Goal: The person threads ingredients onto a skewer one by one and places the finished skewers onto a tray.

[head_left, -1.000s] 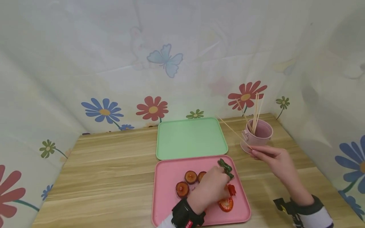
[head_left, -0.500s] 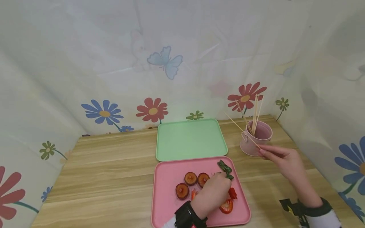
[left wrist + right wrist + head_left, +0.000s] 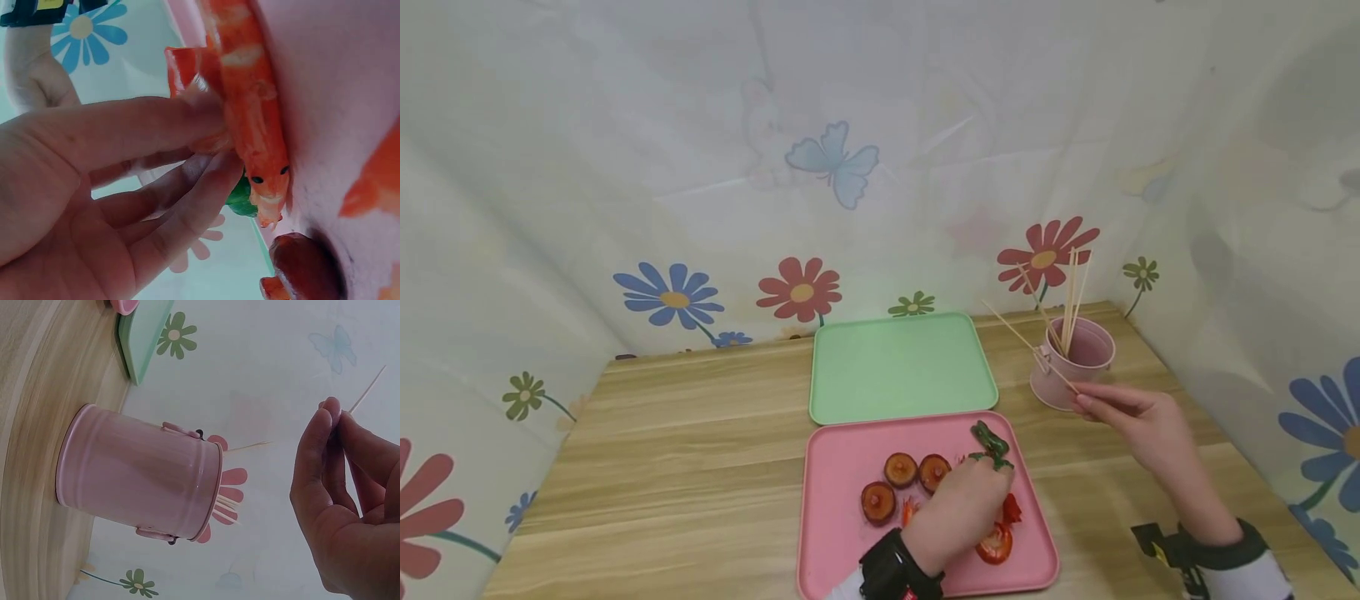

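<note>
My left hand [image 3: 958,512] reaches down over the pink tray [image 3: 838,533]. In the left wrist view its thumb and fingers pinch an orange-red shrimp [image 3: 250,106] with black eyes; the head view hides the fingertips. Beside the fingers lies a dark green vegetable piece [image 3: 991,440], and several brown mushroom caps [image 3: 878,503] sit to the left. A curled orange-red piece [image 3: 995,543] and a small red piece [image 3: 1012,508] lie right of the hand. My right hand [image 3: 1153,429] pinches one end of a thin wooden skewer [image 3: 1011,329], which points up and left.
A pink bucket [image 3: 1067,379] holding several skewers [image 3: 1070,308] stands at the back right, just beyond my right hand. A light green tray [image 3: 902,367] lies behind the pink one. Wooden tabletop [image 3: 700,450] extends to the left, and a flowered curtain [image 3: 880,208] hangs behind.
The left hand has shifted slightly on the tray beside the green piece. The right hand moved right with the skewer, then slightly back to the left.
</note>
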### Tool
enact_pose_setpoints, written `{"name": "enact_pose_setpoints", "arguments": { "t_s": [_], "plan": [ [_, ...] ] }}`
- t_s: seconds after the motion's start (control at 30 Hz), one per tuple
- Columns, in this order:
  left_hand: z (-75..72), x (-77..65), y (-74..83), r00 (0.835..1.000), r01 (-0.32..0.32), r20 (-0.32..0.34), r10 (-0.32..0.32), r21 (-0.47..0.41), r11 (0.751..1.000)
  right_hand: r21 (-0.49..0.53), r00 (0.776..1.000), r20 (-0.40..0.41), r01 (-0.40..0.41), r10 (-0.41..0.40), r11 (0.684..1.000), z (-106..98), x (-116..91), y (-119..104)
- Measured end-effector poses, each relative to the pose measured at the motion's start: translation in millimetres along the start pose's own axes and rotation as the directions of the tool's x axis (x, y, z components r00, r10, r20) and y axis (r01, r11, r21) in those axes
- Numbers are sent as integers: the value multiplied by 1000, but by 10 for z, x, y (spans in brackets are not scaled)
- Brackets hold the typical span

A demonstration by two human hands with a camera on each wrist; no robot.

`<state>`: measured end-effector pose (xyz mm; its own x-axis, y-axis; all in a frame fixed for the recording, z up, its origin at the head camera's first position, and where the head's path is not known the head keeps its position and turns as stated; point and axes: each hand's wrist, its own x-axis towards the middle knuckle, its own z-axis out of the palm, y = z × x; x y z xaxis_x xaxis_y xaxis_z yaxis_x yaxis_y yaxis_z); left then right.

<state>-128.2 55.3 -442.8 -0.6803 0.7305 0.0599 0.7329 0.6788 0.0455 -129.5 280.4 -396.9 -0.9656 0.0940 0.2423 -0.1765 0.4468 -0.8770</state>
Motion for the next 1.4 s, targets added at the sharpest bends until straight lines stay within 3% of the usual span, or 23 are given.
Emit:
{"name": "enact_pose_setpoints", "arguments": {
  "t_s": [0.2,0.43,0.53,0.77,1.03,1.27,1.4],
  "plan": [
    [28,-3,11,998,-41,-48,45,92,995,1,1000,8,28,-28,1000,11,-3,11],
    [31,-21,19,995,-24,-85,43,211,977,-14,1000,2,16,-16,1000,12,-4,6],
    [37,-21,14,995,-32,-88,53,221,975,-25,1000,1,4,-4,1000,9,-8,1],
    [39,-1,-12,991,-60,-103,80,180,982,-43,1000,2,-7,7,999,3,-12,-10],
    [-2,23,-57,999,-34,-29,36,59,998,-70,1000,5,-20,21,997,-3,-2,-16],
    [-3,23,-80,996,-12,-87,11,-13,1000,-79,1000,12,-24,26,997,-13,-2,-3],
    [-47,20,-87,994,41,-99,-48,-75,996,-70,1000,16,-13,14,997,-15,4,11]
  ]
}}
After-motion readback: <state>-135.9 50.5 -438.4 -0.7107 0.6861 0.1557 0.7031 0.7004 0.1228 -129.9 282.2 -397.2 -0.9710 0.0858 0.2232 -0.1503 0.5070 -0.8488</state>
